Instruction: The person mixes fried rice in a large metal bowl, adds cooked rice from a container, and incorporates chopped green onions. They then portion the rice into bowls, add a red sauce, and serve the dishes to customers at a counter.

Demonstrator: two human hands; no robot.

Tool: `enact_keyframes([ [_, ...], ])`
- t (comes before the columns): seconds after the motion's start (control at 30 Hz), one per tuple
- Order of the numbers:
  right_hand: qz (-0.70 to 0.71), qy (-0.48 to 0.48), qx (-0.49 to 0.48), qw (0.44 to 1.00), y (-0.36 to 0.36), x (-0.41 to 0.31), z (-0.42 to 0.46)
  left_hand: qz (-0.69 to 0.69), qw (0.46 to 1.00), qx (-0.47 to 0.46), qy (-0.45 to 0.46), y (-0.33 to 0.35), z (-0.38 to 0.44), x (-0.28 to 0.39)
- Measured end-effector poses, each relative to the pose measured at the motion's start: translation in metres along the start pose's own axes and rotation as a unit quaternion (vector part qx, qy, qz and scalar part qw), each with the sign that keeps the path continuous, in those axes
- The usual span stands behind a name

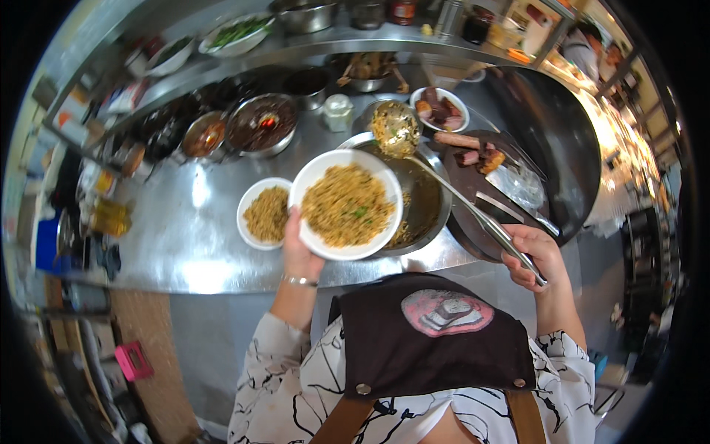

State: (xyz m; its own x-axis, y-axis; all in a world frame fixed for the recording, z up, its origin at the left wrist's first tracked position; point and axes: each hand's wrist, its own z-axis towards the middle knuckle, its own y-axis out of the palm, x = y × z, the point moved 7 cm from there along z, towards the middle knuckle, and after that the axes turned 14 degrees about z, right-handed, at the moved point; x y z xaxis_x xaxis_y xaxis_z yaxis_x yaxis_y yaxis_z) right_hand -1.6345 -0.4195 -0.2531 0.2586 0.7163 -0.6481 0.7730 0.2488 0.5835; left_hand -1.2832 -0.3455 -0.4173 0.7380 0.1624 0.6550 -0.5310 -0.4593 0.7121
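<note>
My left hand [300, 238] grips the rim of a white bowl [295, 186] heaped with fried rice [346, 205], lifted over the counter. Bits of green show in the rice. In my right hand [535, 256] is the handle of a long steel ladle [396, 129], its scoop coated with rice grains and tilted above the far side of a large steel basin [444, 213]. That basin is partly hidden behind the bowl and has some rice on its inner wall. Left of the held bowl, a smaller white bowl [242, 219] of rice rests on the steel counter [166, 233].
A round chopping board [466, 236] at right bears sausage and meat pieces [471, 156], a cleaver [502, 208] and a plastic bag [518, 186]. Behind stand a bowl of meat [441, 111], a pot of dark sauce [260, 122] and a glass jar [338, 112]. A shelf [388, 45] spans the back.
</note>
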Motion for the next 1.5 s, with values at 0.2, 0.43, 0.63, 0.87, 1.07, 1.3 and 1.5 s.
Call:
enact_keyframes([
  [0.2, -0.26, 0.018, 0.079, 0.962, -0.029, 0.026, 0.032, 0.198, 0.976, 0.004, 0.09, -0.031, -0.052, 0.04],
  [0.43, -0.06, 0.07, -0.051, 0.994, -0.031, 0.076, 0.081, 0.201, 0.978, -0.053, -0.005, 0.13, -0.037, -0.042],
  [0.63, -0.255, -0.051, -0.162, 0.952, -0.162, 0.032, -0.036, 0.182, 0.972, -0.133, -0.065, 0.27, -0.072, -0.164],
  [0.87, -0.164, -0.138, 0.138, 0.967, -0.439, -0.023, -0.228, 0.122, 0.957, -0.199, -0.173, 0.399, -0.134, -0.323],
  [1.07, -0.207, -0.166, 0.25, 0.931, -0.577, -0.102, -0.328, 0.146, 0.928, -0.238, -0.247, 0.523, -0.138, -0.498],
  [1.3, -0.26, -0.15, 0.489, 0.819, -0.802, -0.163, -0.453, 0.128, 0.901, -0.272, -0.313, 0.679, -0.087, -0.719],
  [1.5, -0.196, -0.071, 0.646, 0.735, -0.918, -0.216, -0.58, 0.138, 0.866, -0.337, -0.344, 0.867, -0.055, -0.894],
])
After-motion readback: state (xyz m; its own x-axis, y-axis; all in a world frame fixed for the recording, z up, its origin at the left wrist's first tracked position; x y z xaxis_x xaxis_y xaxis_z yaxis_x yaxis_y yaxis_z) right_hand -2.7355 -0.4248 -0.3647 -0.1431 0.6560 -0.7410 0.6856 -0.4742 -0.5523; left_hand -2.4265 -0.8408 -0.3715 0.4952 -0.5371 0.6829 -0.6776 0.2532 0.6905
